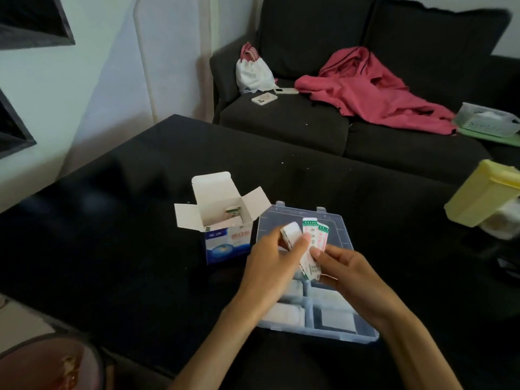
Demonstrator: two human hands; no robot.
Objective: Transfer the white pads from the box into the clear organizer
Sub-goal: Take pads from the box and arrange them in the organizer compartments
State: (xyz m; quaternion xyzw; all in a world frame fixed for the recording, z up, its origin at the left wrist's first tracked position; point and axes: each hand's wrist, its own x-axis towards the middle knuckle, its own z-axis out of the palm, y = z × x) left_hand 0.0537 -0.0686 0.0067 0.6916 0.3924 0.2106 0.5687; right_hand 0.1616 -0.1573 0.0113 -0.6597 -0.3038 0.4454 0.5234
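Pads (pixel 312 249) in printed green-and-pink wrappers sit fanned between both hands, above the open organizer (pixel 363 334). The left hand (pixel 270 260) curls round a small white stack of them, thumb pressed against it; the right hand (pixel 346 270) pinches the loose wrapped ones at their lower end. More pads lie in the box (pixel 225 237), at 10 o'clock from the hands, flaps open, just beside the organizer's raised lid (pixel 332 223). Several compartments at 6 o'clock already hold white pads.

The main risk, as I judge it, is the fan slipping: the right hand's pinch holds only one end, so a pad could slide out onto the dark surface (pixel 140 220) or land across a divider instead of inside one cell. A dropped stack could also scatter over filled compartments. Reaching back to the box, a wrist might knock the light carton or the upright lid.
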